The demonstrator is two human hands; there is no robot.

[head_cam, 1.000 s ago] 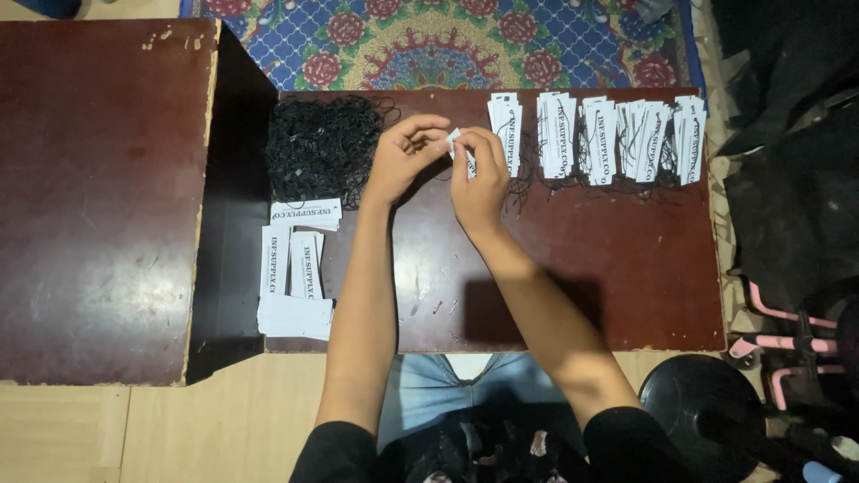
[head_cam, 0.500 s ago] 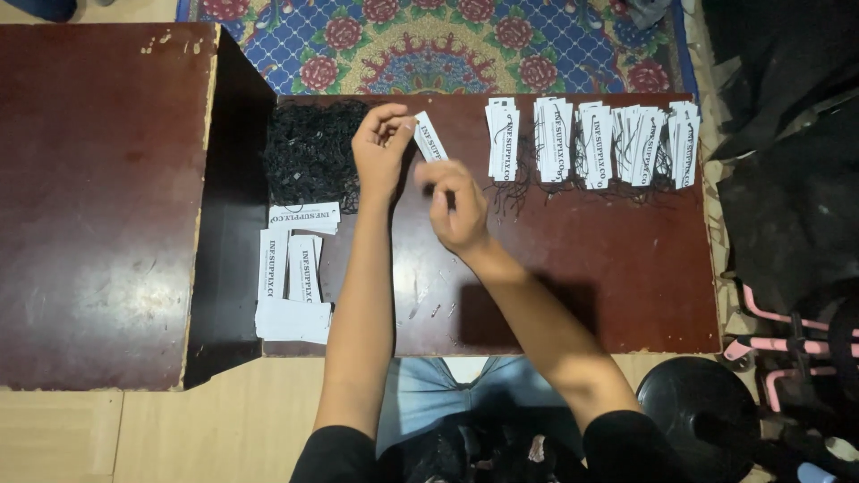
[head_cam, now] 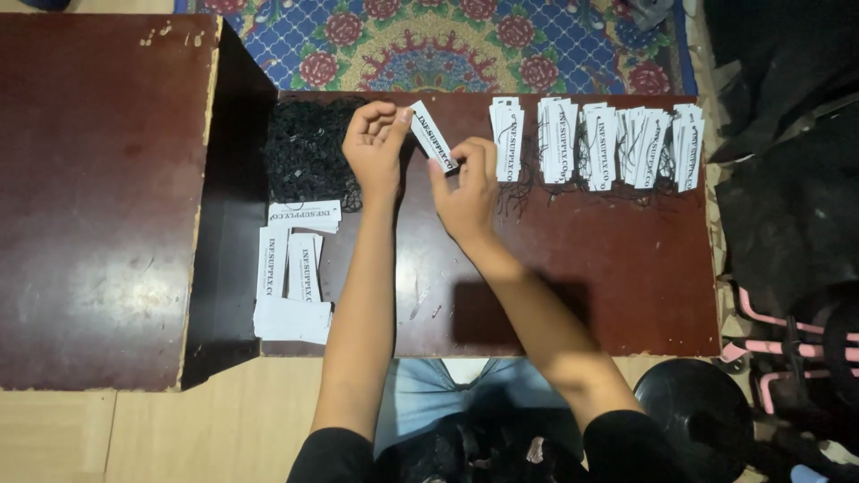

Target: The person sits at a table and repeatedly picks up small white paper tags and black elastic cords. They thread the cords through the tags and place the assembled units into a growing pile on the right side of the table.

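A narrow white paper tag [head_cam: 433, 136] with black print is held between both hands above a dark red-brown table [head_cam: 626, 286]. My left hand [head_cam: 374, 148] pinches the tag's upper end with thumb and fingers. My right hand [head_cam: 467, 190] grips its lower end. Just left of my left hand lies a heap of black string loops [head_cam: 307, 152]. Right of my hands, several stacks of white tags with black strings [head_cam: 595, 143] stand in a row along the table's far edge.
Loose white tags [head_cam: 295, 268] lie at the table's left front. A larger dark wooden surface [head_cam: 98, 197] adjoins on the left. A patterned rug [head_cam: 465, 45] lies beyond. Dark cloth [head_cam: 787, 179] and a black round object [head_cam: 698, 420] sit at the right.
Both hands moved left from the tag row to near the string heap. The tag now tilts, held at both ends; my right hand came back up to it.
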